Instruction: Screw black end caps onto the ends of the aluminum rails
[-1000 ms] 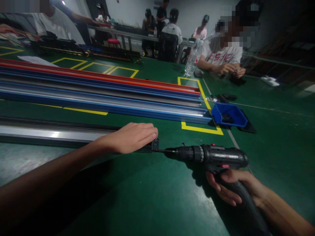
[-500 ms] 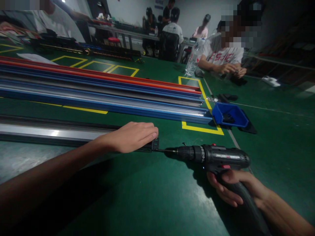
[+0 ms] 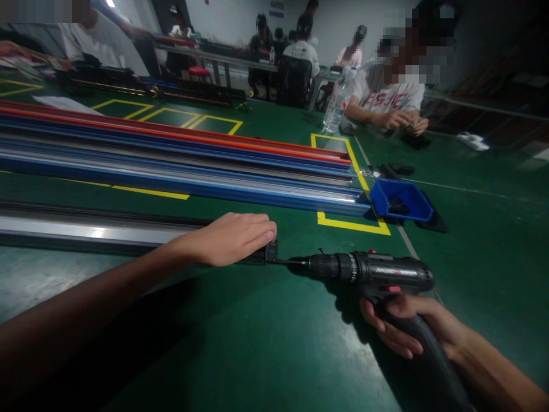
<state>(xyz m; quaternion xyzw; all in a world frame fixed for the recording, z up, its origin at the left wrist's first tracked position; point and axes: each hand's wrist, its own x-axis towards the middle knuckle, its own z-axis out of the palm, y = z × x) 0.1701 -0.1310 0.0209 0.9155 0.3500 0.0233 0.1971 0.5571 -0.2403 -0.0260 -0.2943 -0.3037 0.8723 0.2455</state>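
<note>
My right hand [image 3: 398,332] is wrapped round the handle of a black cordless drill [image 3: 386,272], which lies on its side and points left. The long thin bit [image 3: 287,262] reaches a black end cap [image 3: 271,252] at the right end of a black and silver aluminium rail [image 3: 98,232]. Over that end lies my left hand [image 3: 235,237], its fingers curled down and closed on the rail beside the cap. The fingertips' far side is hidden. A small dark screw [image 3: 321,250] stands just behind the drill's chuck.
Blue rails [image 3: 214,186] and an orange rail [image 3: 214,134] lie behind on the green table [image 3: 266,343]. A blue bin [image 3: 403,200] with small black parts sits at their right end. Farther back are a plastic bottle [image 3: 337,106] and a seated person [image 3: 386,103] handling something small.
Both hands, the drill and the rail stay practically in place. The view shifts very slightly.
</note>
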